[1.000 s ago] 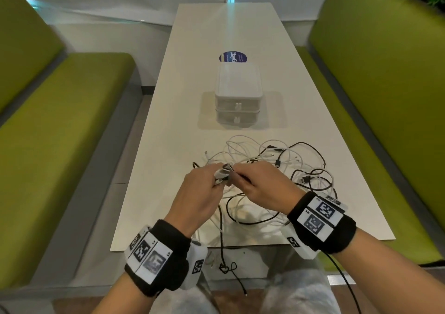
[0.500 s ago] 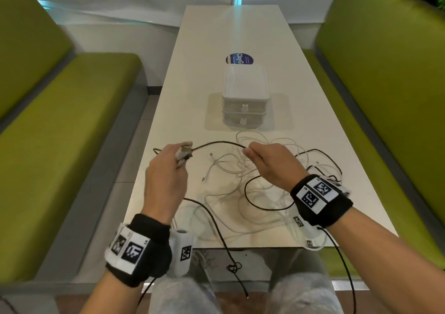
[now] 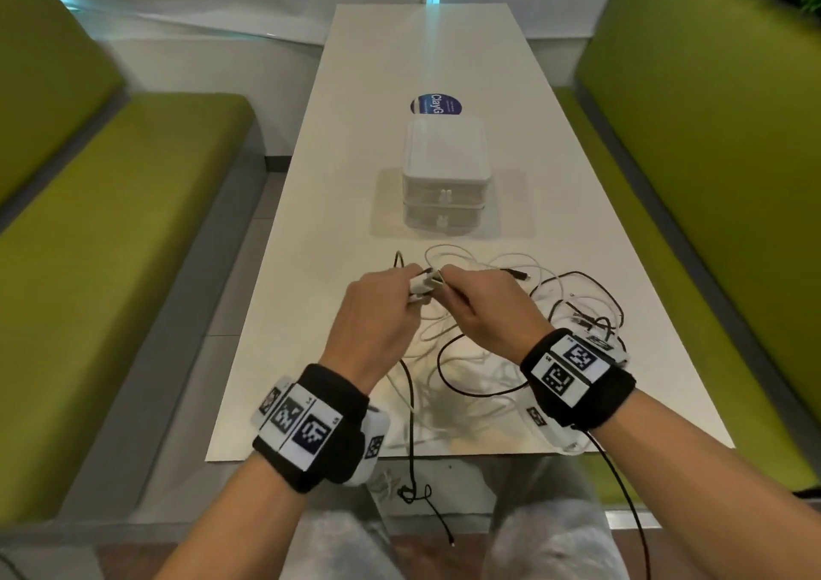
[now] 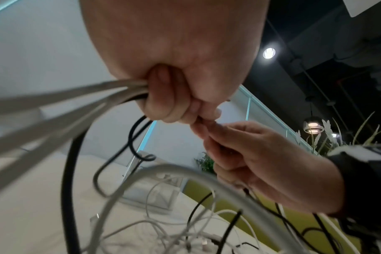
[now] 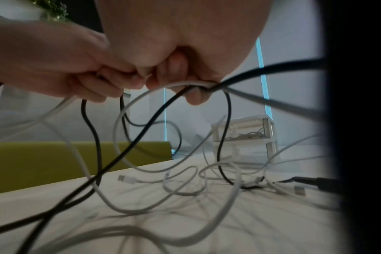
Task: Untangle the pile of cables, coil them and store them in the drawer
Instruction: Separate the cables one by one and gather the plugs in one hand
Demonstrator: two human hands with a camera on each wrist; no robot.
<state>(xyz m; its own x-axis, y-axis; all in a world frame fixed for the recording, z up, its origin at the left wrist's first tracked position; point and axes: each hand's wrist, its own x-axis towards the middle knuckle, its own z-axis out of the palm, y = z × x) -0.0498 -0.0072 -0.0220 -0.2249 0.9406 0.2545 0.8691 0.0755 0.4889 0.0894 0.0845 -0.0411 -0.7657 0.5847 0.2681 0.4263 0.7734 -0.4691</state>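
While the tangle of cables [image 3: 511, 326] lies on the counter [image 3: 337, 206] mostly under and to the right of your hands, the piece you're working on is up off the surface: a short folded bundle of white cable [image 3: 424, 284] pinched between both hands, just in front of the pile's far edge.

Left hand [image 3: 377, 313] is fisted around several white strands plus a black cable [image 3: 411, 406]; the left wrist view shows them leaving the fist on the little-finger side. Right hand [image 3: 482, 308] is curled too, fingertips pinching at the same bundle, with a white loop and a black strand hooked under its fingers in the right wrist view. Hands are touching at the fingertips.

Key relation: the slack feeding the coil trails down and toward you from the left hand, black cable running off the counter's near edge and dangling knotted below. The rest of the pile sits right of the bundle, so your right hand is nearer for the next pull. Bundle's long axis runs roughly left-right between your hands.

Versus half a second ago: hands were spread apart with a black strand stretched between them; now they've closed back together at the centre, like a second ago.

Drawer unit [image 3: 446, 175] sits beyond the pile, both drawers closed. Top one already shows cable inside.
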